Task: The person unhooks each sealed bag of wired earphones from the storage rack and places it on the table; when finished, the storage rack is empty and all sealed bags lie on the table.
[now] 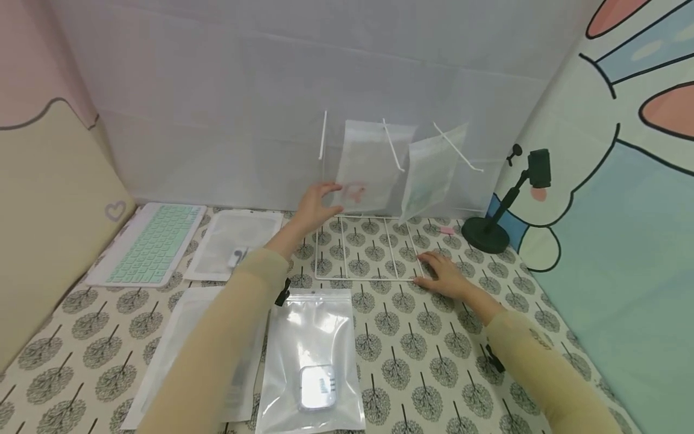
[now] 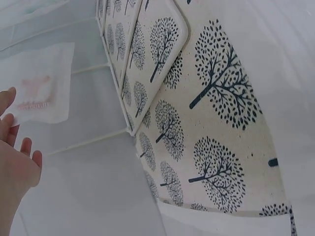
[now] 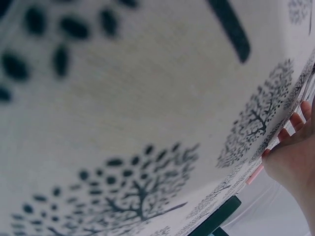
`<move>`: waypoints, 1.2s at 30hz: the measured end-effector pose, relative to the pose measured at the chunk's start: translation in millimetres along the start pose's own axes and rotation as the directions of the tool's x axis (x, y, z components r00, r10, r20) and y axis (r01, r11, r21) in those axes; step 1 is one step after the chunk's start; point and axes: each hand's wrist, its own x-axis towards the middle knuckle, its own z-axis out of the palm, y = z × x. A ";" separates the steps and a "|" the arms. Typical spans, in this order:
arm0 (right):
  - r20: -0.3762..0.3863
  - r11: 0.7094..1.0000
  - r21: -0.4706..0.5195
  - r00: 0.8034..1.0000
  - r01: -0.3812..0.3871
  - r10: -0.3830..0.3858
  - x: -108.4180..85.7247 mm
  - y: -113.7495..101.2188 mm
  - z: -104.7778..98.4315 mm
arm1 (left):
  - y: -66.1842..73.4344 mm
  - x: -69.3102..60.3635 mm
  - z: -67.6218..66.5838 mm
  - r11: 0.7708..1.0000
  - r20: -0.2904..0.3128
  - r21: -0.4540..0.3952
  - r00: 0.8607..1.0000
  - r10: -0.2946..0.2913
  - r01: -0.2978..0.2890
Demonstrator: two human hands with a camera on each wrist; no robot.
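Note:
A white wire rack [image 1: 368,279] stands on the patterned cloth, its base flat and several thin arms sticking out above. From two arms hang white translucent pouches: one pouch [image 1: 374,160] with a reddish print or content, and a tilted, greenish one [image 1: 432,175]. My left hand [image 1: 314,208] is at the lower left edge of the reddish pouch, thumb and fingers spread apart; in the left wrist view the fingertips [image 2: 9,125] overlap this pouch [image 2: 59,93]. My right hand [image 1: 446,276] rests at the base's front right corner, fingers loosely bent; the right wrist view hides its contact.
On the left lie a mint-keyed keyboard [image 1: 154,244], a flat pouch with white earphones [image 1: 217,235] and another pale pouch [image 1: 184,325]. A shiny zip bag [image 1: 309,319] holds a small rounded case in front. A black phone stand [image 1: 485,234] and a pink piece [image 1: 447,230] sit back right.

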 end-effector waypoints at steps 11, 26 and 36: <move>0.016 1.000 -0.008 1.000 -0.018 0.018 1.0 3.0 0.4 | -0.2 -10.4 -28.7 0.998 -0.080 -0.016 0.995 0.064 -0.065; 0.013 1.000 -0.010 1.000 0.008 -0.008 4.1 3.2 2.4 | 0.6 -21.7 -64.2 0.963 -0.184 0.066 0.946 0.268 -0.260; -0.007 1.000 -0.014 1.000 0.014 -0.014 1.9 1.0 0.9 | 7.9 -26.2 -77.3 0.904 -0.145 0.195 0.900 0.411 -0.381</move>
